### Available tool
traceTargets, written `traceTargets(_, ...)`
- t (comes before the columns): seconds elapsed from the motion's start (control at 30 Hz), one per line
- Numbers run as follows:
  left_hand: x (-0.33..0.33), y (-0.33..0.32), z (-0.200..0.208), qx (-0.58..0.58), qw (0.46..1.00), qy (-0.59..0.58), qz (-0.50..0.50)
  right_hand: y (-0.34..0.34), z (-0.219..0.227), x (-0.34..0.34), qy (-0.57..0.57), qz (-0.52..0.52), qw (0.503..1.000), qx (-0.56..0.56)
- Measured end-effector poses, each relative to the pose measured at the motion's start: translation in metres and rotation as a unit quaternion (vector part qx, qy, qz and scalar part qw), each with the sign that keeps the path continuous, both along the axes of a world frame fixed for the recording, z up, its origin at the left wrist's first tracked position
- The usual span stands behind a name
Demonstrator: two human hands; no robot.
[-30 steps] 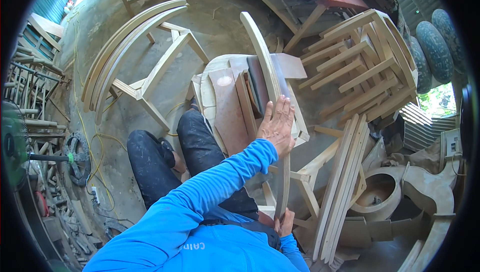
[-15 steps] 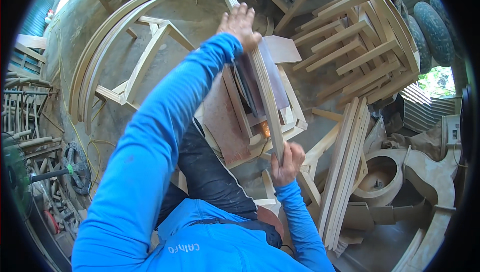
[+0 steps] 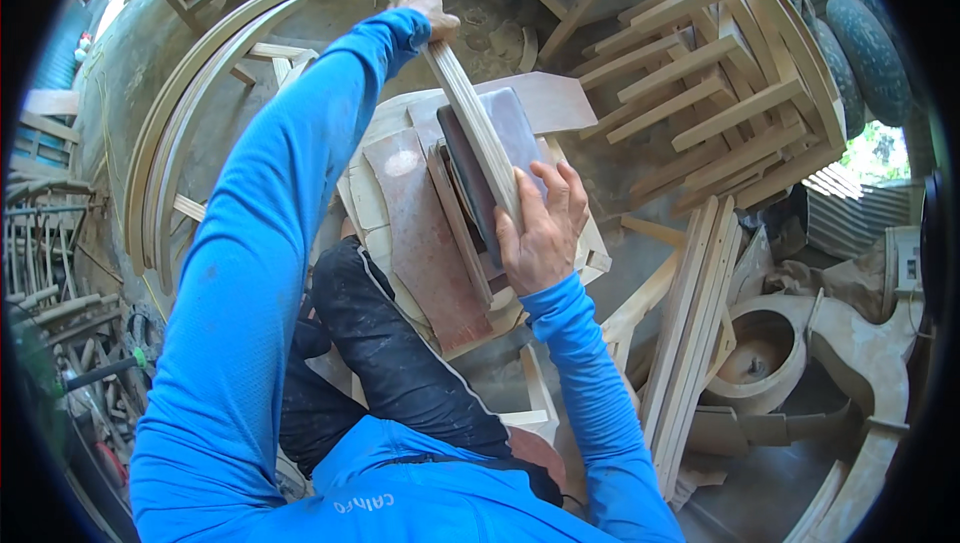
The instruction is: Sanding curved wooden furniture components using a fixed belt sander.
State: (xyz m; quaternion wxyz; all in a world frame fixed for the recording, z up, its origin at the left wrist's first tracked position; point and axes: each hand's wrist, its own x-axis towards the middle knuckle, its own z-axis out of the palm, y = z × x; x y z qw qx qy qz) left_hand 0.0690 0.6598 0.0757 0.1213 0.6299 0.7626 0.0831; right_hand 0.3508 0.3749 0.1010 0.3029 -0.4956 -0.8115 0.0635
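Observation:
A long, pale wooden piece (image 3: 468, 103) with a curved far end lies slantwise over the smooth grey-purple upper face (image 3: 515, 128) of a device that looks like an upturned belt sander. My left hand (image 3: 428, 11) grips the piece close to its curved far end, palm down. At the near end my right hand (image 3: 543, 228) holds it, with the thumb on the left side and the fingers on the right. Beneath sits a low wooden stand with a reddish-brown board (image 3: 425, 233) along its left side. The underside of the wooden piece is hidden.
Curved wooden strips (image 3: 165, 133) stand at the left. A stack of slatted wooden frames (image 3: 720, 83) fills the far right, and long straight boards (image 3: 695, 343) lean nearer me. A round wooden tub-like form (image 3: 760, 353) sits on the right. Thin wooden sticks (image 3: 50, 233) pile up at far left.
Both hands and the wooden piece have moved away from me and to the left. Its near end now lies over the grey-purple face, and my right hand has come up beside that face.

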Motion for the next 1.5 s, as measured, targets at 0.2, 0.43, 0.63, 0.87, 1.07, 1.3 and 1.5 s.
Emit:
traceTargets(0.2,0.067,-0.067,0.012,0.080,0.995,0.046,-0.050,-0.047,-0.007,0.052,-0.015,-0.014,0.999,-0.025)
traceTargets(0.43,0.178,-0.214,0.035,0.106,0.985,0.045,-0.126,-0.182,-0.051,0.150,0.026,-0.048,0.992,-0.109)
traceTargets(0.63,0.249,-0.332,0.010,0.205,0.968,0.035,-0.141,-0.286,-0.069,0.195,0.149,-0.122,0.932,-0.307)
traceTargets(0.87,0.301,-0.470,0.022,0.090,0.948,-0.081,-0.295,-0.397,-0.122,0.281,0.049,-0.119,0.942,-0.308)
traceTargets(1.07,0.283,-0.511,0.034,0.140,0.891,-0.161,-0.401,-0.468,-0.121,0.339,0.001,-0.145,0.939,-0.311)
traceTargets(1.3,0.201,-0.401,0.047,0.138,0.825,0.131,-0.533,-0.480,-0.121,0.377,-0.062,-0.242,0.949,-0.194)
traceTargets(1.5,0.205,-0.399,0.000,0.178,0.803,0.092,-0.562,-0.434,-0.088,0.365,-0.132,-0.189,0.912,-0.340)
